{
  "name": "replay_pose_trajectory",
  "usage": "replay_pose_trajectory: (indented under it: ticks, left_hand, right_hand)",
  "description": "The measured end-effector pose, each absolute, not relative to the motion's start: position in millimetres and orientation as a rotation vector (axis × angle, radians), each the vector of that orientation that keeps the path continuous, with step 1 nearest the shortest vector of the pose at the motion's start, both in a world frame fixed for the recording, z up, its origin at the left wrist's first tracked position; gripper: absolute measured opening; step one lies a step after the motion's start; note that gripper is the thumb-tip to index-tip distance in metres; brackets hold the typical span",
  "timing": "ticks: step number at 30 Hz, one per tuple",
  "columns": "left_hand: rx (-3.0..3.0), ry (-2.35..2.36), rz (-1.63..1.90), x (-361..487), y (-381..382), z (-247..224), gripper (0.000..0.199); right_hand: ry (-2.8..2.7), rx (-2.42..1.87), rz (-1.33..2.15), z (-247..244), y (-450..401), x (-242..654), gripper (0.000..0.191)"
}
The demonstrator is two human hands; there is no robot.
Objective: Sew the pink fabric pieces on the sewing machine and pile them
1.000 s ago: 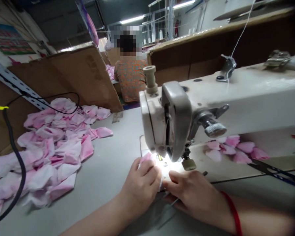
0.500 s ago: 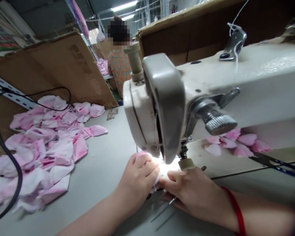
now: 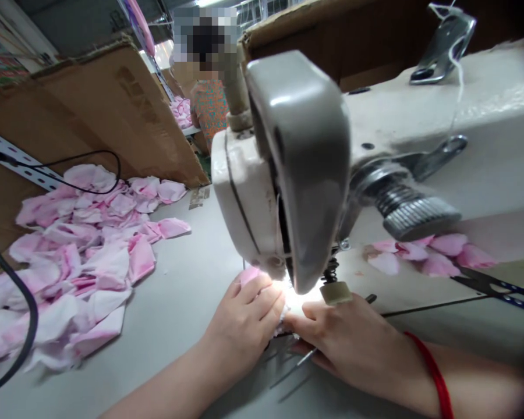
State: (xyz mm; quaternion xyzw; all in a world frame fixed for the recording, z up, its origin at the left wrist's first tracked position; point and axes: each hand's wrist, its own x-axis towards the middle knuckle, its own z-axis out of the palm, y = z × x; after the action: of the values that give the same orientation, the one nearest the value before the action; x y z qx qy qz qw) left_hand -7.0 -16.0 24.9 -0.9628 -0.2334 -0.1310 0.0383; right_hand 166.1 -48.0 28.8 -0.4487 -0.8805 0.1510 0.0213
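Observation:
Under the lit head of a white sewing machine [image 3: 240,192], a small pink and white fabric piece [image 3: 248,276] lies mostly hidden beneath my fingers. My left hand [image 3: 244,320] bends over it from the left, its fingers closed together on the fabric. On the other side, my right hand [image 3: 344,337] rests close to the needle area, thumb and forefinger near the fabric's edge. A slim pointed metal tool [image 3: 306,357] sticks out from under its curled fingers; its exact kind is unclear. Glare hides the needle and presser foot.
Many pink and white fabric pieces [image 3: 82,262] are heaped at left, by a cardboard panel [image 3: 91,110] and a black cable [image 3: 30,302]. Behind the machine lie pink petal-shaped pieces [image 3: 445,265] and dark-handled scissors [image 3: 484,285]. Another person [image 3: 212,107] is in the background.
The camera view has shifted slightly closer, so the machine head looks larger. Both hands keep nearly the same place by the needle, with the fabric still beneath them.

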Motion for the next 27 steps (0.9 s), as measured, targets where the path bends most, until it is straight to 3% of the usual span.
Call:
replay_pose_trajectory:
  ticks: [6, 12, 15, 27]
  left_hand:
    - [-2.954, -0.76, -0.241, -11, -21, 26, 0.032]
    - [-2.907, -0.736, -0.271, -15, -26, 19, 0.035]
    - [-2.911, -0.759, -0.276, -17, -27, 18, 0.035]
    - [-2.94, -0.964, -0.297, -11, -5, 7, 0.03]
  right_hand:
    - [-2.589, -1.34, 0.62, 37, -46, 188, 0.017]
    - [-2.446, -1.648, 0.024, 26, -36, 206, 0.018]
    - [-2.466, -1.663, -0.105, 19, -35, 201, 0.024]
    - [-2.375, -1.784, 0.071, 25, -20, 200, 0.021]
